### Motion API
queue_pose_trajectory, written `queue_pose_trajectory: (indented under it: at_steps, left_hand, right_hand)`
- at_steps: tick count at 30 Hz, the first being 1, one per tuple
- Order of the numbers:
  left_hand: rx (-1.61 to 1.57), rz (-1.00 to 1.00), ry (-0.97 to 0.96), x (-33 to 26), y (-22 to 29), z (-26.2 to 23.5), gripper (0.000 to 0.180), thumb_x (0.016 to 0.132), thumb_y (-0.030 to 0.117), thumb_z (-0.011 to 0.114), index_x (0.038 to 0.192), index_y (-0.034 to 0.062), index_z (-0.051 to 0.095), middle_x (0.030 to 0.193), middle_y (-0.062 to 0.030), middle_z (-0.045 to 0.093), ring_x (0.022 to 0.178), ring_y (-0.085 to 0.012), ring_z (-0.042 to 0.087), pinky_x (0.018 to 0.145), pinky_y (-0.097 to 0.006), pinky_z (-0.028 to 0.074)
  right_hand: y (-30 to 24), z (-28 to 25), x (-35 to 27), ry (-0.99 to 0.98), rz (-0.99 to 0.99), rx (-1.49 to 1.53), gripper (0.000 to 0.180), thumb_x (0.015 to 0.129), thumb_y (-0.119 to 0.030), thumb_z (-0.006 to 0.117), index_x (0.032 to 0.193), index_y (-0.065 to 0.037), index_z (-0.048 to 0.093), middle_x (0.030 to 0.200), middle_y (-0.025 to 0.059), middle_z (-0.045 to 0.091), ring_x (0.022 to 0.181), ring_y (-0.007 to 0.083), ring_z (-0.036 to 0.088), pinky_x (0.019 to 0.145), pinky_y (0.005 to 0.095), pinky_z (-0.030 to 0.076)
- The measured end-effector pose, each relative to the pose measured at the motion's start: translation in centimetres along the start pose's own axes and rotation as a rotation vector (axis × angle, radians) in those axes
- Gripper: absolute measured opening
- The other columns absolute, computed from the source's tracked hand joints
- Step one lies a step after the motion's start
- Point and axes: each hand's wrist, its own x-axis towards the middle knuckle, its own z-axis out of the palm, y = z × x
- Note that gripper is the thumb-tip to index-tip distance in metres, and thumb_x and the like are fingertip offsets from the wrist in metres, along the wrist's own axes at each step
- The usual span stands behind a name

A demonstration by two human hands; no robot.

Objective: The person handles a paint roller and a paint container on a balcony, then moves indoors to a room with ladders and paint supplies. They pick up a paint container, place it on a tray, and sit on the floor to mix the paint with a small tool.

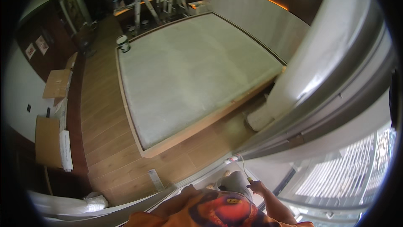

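My right hand (pixel 257 187) is closed round the yellow-green handle of a paint roller (pixel 232 159). The roller's thin wire frame bends up from the handle, and its pale sleeve is beside the window-side wall, near the edge of the wood floor. My left hand (pixel 189 189) is low in front of my body, above a pale sill; its fingers are too dark and small to make out. Below me, grey trousers and part of a foot show between the hands. An orange patterned shirt fills the bottom middle.
A large wood-edged bed platform (pixel 180 80) takes up the middle, with a paint bucket (pixel 123 43) on its far left corner. Stepladders (pixel 142 7) stand behind. Cardboard (pixel 48 139) lines the left wall. Plastic-wrapped curtain (pixel 310 76) hangs right. A pale strip (pixel 155 179) lies on the floor.
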Motion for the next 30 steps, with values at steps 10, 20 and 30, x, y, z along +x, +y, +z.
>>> queue_pose_trajectory:
  at_steps: [10, 20, 30]
  left_hand:
    - [-0.274, -0.056, -0.021, 2.7, 2.2, -7.5, 0.055, 0.086, 0.051, 0.068, 0.114, 0.0041, 0.076, 0.12, -0.0236, 0.071, 0.111, -0.0388, 0.069, 0.095, -0.045, 0.054]
    - [-0.488, -0.069, -0.059, 1.1, 2.4, -18.6, 0.047, 0.087, 0.045, 0.069, 0.113, 0.0069, 0.077, 0.118, -0.0214, 0.072, 0.11, -0.038, 0.069, 0.094, -0.045, 0.054]
    - [-0.272, 0.016, 0.073, -1.1, 0.1, -25.0, 0.039, 0.088, 0.039, 0.07, 0.113, 0.0096, 0.077, 0.117, -0.0193, 0.073, 0.108, -0.0372, 0.07, 0.094, -0.044, 0.055]
  right_hand:
    - [-19.2, -11.7, 23.3, -0.145, -0.082, -0.348, 0.048, 0.09, -0.055, 0.065, 0.105, -0.01, 0.07, 0.074, 0.0132, 0.07, 0.069, 0.0285, 0.071, 0.065, 0.0442, 0.054]
    - [-24.2, -19.8, 31.0, -0.188, 0.071, 0.344, 0.034, 0.101, -0.043, 0.059, 0.09, -0.01, 0.063, 0.065, 0.0011, 0.046, 0.05, 0.0153, 0.045, 0.051, 0.0384, 0.048]
    - [-23.0, -23.0, 28.5, -0.101, 0.309, 0.373, 0.046, 0.105, -0.044, 0.054, 0.099, -0.002, 0.071, 0.07, 0.0048, 0.054, 0.052, 0.0184, 0.051, 0.057, 0.0393, 0.057]
